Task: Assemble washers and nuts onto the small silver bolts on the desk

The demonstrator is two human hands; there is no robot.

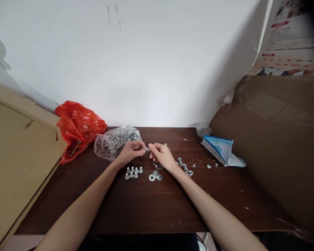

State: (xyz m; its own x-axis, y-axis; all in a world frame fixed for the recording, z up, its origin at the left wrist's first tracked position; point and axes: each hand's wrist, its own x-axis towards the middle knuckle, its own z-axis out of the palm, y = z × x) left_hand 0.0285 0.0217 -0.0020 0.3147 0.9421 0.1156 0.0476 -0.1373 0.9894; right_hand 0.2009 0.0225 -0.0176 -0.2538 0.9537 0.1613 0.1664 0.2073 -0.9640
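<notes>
Over the middle of the dark table, my left hand (132,152) pinches a small silver bolt (146,149) between thumb and fingers. My right hand (162,155) closes its fingertips on the bolt's other end. Several bolts (132,175) stand upright in rows below my left hand. Flat washers (152,177) lie in a loose group below my right hand, which partly hides more of them. To the right of my right wrist are several nuts (185,169), some close to the forearm.
A clear bag of hardware (117,141) lies behind my left hand, beside a red plastic bag (80,127). A blue and white packet (219,150) sits at the right. Cardboard (23,150) borders the left side of the table (146,212); a brown box (282,139) borders the right.
</notes>
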